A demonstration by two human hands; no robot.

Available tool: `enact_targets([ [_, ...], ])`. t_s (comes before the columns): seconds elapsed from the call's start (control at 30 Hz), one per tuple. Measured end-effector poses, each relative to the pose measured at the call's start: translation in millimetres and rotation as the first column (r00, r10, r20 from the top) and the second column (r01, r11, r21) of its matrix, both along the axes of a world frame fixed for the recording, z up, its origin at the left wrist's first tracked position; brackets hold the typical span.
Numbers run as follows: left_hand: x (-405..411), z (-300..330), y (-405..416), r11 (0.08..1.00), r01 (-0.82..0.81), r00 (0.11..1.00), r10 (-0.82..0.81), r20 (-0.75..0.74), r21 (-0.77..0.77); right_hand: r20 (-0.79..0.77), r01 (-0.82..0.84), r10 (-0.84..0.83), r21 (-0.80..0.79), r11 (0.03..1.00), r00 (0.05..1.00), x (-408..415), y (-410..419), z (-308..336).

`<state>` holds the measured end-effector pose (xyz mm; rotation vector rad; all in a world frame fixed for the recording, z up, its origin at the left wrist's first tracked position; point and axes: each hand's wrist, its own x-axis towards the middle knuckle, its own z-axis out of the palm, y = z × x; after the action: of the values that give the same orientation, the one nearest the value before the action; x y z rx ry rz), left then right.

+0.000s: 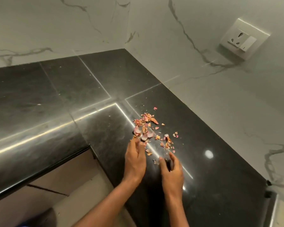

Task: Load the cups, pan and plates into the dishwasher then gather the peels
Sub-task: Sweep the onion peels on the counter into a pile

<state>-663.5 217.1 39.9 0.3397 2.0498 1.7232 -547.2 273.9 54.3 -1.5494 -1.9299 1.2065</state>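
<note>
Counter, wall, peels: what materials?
Counter: dark polished stone, likely granite; mirror glare and slab seams. Wall: white marble-look tile or slab, grey veins, soft sheen; which one is unclear. Peels: thin, dry, papery pink-orange flakes, probably onion skin.

Pink-orange peels [147,128], black countertop [56,95]

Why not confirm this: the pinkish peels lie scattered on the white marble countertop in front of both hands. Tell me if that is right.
Not quite. The head view shows the peels on a black countertop; the white marble is the wall. They do lie scattered before the left hand and right hand.
</note>
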Motion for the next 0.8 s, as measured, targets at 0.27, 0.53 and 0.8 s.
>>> enact_targets([
  [0.27,-92,-57,39,0.784,-0.117,0.709,-0.364,-0.604,-0.610,0.695,-0.456,0.220,0.174,0.873,0.685,-23,36,-57],
  [0.53,-91,-61,44,0.673,-0.182,0.696,-0.427,-0.578,-0.717,0.614,-0.548,0.292,0.280,0.788,0.733,-107,73,-67],
  [0.8,-91,-57,44,0.646,-0.150,0.680,-0.482,-0.553,-0.748,0.557,-0.270,0.058,0.307,0.913,0.829,-54,138,-56],
])
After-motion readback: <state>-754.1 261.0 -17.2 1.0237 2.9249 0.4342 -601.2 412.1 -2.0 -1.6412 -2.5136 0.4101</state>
